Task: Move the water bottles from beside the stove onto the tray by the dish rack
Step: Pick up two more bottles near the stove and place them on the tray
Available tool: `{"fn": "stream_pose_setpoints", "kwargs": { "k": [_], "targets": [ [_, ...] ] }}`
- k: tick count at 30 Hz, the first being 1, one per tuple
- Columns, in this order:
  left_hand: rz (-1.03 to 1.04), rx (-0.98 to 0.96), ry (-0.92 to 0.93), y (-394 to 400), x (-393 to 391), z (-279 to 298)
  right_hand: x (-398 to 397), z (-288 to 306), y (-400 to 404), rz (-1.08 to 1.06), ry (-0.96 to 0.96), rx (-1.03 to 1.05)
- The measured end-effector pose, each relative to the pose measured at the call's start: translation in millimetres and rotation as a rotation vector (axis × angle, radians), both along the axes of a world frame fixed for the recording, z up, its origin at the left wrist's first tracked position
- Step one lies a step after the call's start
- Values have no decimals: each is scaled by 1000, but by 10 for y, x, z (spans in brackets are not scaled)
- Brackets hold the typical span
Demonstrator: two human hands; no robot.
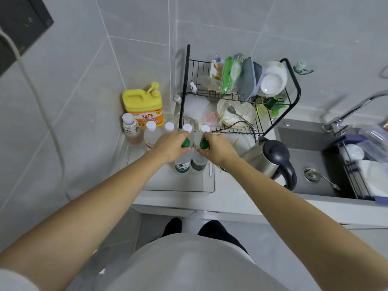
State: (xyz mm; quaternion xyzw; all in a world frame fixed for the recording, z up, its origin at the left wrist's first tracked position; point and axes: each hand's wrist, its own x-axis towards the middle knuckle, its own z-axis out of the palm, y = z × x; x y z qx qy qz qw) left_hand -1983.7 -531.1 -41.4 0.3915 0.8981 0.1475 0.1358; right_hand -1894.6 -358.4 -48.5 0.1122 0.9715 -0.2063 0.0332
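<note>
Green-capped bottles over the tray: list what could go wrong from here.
1. The left hand and right hand hold the green-capped bottles only near the caps; either might slip or swing.
2. Set down too far back, they could topple the white-capped bottles.
3. The right arm passes close to the kettle and might bump it.

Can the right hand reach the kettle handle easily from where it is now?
Probably yes, but not at once: the right hand grips a green-capped bottle. The kettle stands just beside that forearm, its handle unobstructed.
</note>
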Motion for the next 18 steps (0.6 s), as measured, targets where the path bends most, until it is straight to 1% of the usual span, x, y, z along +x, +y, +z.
{"fn": "stream_pose_setpoints", "kwargs": {
  "k": [7, 18],
  "targets": [
    [-18, -9, 14, 33, 14, -14, 16, 2, 22, -42, -8, 72],
    [-38, 19, -4, 52, 21, -17, -12, 49, 35, -59, -57, 90]
  ]
}}
